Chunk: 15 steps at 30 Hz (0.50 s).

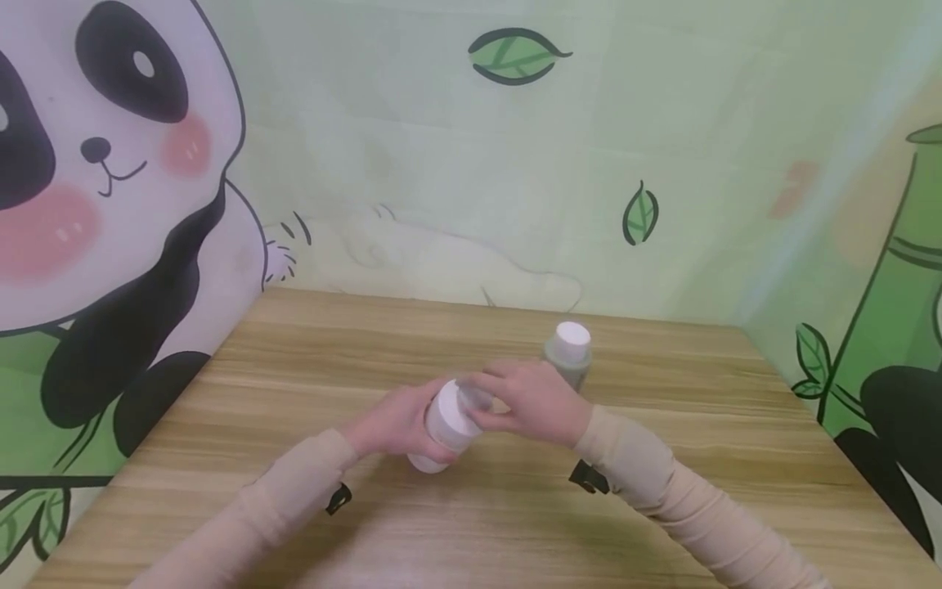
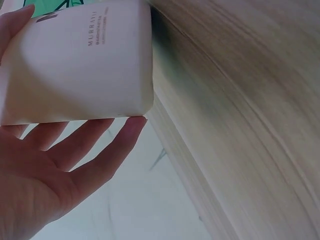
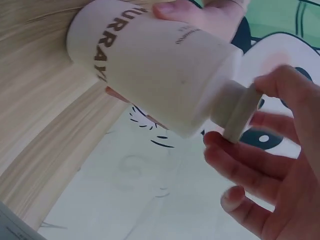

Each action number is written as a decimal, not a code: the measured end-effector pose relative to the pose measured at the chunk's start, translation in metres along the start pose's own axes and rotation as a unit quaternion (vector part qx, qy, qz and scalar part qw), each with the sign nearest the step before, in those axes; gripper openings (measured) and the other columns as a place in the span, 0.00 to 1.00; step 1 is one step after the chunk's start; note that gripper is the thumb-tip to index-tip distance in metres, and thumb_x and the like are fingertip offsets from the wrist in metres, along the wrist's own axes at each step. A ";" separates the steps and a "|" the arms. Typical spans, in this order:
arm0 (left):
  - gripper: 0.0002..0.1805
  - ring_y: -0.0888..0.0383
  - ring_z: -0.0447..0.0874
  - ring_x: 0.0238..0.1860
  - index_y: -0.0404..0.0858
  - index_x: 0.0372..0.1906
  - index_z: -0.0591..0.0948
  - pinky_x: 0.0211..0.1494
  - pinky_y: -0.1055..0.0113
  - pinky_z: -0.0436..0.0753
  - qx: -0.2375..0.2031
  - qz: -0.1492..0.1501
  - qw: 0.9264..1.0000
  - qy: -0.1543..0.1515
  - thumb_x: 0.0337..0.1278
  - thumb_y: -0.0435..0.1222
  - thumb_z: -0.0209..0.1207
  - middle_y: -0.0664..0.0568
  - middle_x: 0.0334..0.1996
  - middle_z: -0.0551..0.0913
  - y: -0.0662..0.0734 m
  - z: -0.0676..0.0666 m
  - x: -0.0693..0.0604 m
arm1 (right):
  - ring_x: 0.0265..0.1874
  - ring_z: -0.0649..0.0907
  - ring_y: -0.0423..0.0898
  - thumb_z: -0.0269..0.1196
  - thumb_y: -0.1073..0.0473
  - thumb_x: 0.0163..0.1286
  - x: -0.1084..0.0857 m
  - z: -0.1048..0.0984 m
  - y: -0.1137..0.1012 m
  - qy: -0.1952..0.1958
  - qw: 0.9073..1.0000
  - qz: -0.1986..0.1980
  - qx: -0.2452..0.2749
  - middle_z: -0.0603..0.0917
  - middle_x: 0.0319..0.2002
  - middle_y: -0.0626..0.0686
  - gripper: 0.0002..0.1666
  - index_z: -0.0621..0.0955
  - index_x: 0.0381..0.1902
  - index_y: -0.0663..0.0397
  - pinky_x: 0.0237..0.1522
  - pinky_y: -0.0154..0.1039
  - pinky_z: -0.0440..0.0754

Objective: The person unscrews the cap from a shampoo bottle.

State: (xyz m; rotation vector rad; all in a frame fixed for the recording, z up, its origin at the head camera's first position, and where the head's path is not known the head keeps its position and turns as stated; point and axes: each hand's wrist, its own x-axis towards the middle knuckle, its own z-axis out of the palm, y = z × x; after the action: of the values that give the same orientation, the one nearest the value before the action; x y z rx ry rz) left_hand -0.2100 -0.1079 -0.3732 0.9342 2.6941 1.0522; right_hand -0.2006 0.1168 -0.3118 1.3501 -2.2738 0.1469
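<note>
My left hand [image 1: 397, 421] grips a white bottle [image 1: 445, 425] with printed lettering, thumb on one side and fingers on the other. Tilted, the bottle [image 3: 145, 65] has its capped end toward my right hand [image 1: 540, 401]. In the right wrist view, my right thumb and fingers pinch the rim of a flat pale cap [image 3: 241, 112] at the bottle's neck. Whether the cap is loose cannot be told. The left wrist view has the bottle's body [image 2: 85, 70] lying against several left fingers [image 2: 107, 160], its lower end close over the tabletop.
A grey-green bottle [image 1: 568, 356] with a white top stands on the wooden table [image 1: 331, 343] just behind my right hand, which partly hides it. Behind the table hangs a pale green backdrop [image 1: 412, 147] with a panda and leaves.
</note>
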 end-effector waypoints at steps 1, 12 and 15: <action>0.48 0.57 0.82 0.41 0.49 0.66 0.67 0.45 0.60 0.80 0.000 -0.001 1.000 0.001 0.31 0.45 0.76 0.51 0.44 0.85 0.000 0.000 0.000 | 0.29 0.84 0.40 0.68 0.49 0.59 0.000 -0.001 0.001 -0.005 1.000 -0.008 0.004 0.86 0.35 0.47 0.21 0.82 0.50 0.47 0.30 0.31 0.81; 0.46 0.58 0.82 0.40 0.49 0.63 0.69 0.43 0.61 0.80 0.016 -0.005 1.000 0.009 0.31 0.46 0.76 0.52 0.42 0.85 0.000 0.002 0.002 | 0.30 0.84 0.40 0.64 0.40 0.62 0.000 -0.002 0.002 0.012 1.000 0.013 -0.011 0.86 0.35 0.46 0.25 0.80 0.50 0.49 0.30 0.32 0.81; 0.45 0.58 0.81 0.40 0.49 0.62 0.70 0.43 0.63 0.79 0.019 0.000 1.000 0.007 0.31 0.46 0.76 0.53 0.42 0.85 0.000 0.002 0.003 | 0.24 0.79 0.38 0.64 0.39 0.61 0.000 -0.002 0.002 0.024 0.999 0.023 -0.024 0.83 0.28 0.44 0.21 0.79 0.40 0.48 0.25 0.29 0.76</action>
State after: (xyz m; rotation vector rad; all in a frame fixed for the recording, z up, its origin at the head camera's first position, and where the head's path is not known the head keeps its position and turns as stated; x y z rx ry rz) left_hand -0.2119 -0.1045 -0.3741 0.9359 2.7348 1.0159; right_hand -0.2010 0.1189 -0.3098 1.2586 -2.2547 0.1382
